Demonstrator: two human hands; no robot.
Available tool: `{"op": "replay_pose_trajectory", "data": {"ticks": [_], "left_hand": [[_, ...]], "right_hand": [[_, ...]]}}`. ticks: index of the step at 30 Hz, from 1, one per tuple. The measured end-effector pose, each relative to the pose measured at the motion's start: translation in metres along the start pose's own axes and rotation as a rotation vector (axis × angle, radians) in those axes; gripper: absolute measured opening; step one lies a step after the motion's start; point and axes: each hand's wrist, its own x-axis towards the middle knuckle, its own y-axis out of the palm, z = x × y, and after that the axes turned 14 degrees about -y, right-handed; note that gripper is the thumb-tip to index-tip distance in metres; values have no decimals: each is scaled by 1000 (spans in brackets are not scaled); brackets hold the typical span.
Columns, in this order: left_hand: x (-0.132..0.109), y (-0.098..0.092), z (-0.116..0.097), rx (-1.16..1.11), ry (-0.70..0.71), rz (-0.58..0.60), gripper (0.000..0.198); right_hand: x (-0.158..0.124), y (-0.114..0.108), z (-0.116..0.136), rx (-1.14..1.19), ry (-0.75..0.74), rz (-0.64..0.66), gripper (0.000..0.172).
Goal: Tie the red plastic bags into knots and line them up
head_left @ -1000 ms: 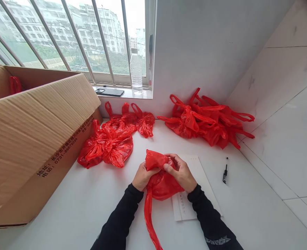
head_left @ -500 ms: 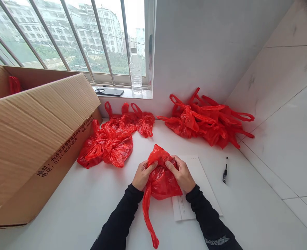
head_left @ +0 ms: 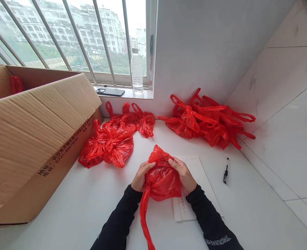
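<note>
Between my two hands is a knotted red plastic bag [head_left: 165, 182], its long twisted handle trailing down toward the near edge of the view. My left hand [head_left: 141, 175] grips the bag's left side, thumb on top. Opposite it, my right hand [head_left: 184, 173] holds the right side, thumb pressed on the upper part. Both sets of fingers are partly hidden behind the plastic, and the bag's contents cannot be made out. Under the bag and my right forearm lies a white paper sheet [head_left: 205, 194] with handwriting in a column.
A large cardboard box [head_left: 39, 139] with red plastic inside stands at left. Tied red bags [head_left: 109, 146] lie beside it; a heap of red bags [head_left: 207, 121] rests against the wall. An uncapped black marker [head_left: 225, 175] is at right. The sill holds a phone [head_left: 110, 91] and water bottle [head_left: 137, 73].
My thumbs have shifted slightly apart on the red bag, and its knot side has turned a little to face up. The dangling handle has swung slightly left and lower.
</note>
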Motion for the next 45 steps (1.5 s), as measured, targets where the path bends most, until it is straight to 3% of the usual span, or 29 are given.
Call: {"op": "replay_pose_trajectory", "data": {"ticks": [10, 17, 23, 29, 32, 37, 45], "left_hand": [[4, -8, 4, 136, -3, 64, 22], [4, -13, 6, 226, 9, 144, 22], [7, -7, 6, 172, 112, 44, 33], [15, -14, 7, 75, 151, -178, 35], [12, -11, 6, 69, 120, -141, 39], [5, -6, 5, 304, 101, 37, 44], [10, -12, 3, 226, 167, -95, 36]], "right_hand": [[0, -5, 0, -184, -106, -58, 25], [1, -5, -1, -91, -79, -42, 25], [2, -9, -2, -332, -142, -26, 26], [1, -3, -1, -362, -144, 30, 27], [1, -4, 0, -360, -159, 14, 27], [3, -9, 0, -383, -199, -52, 26], [5, -9, -4, -358, -146, 18, 37]]}}
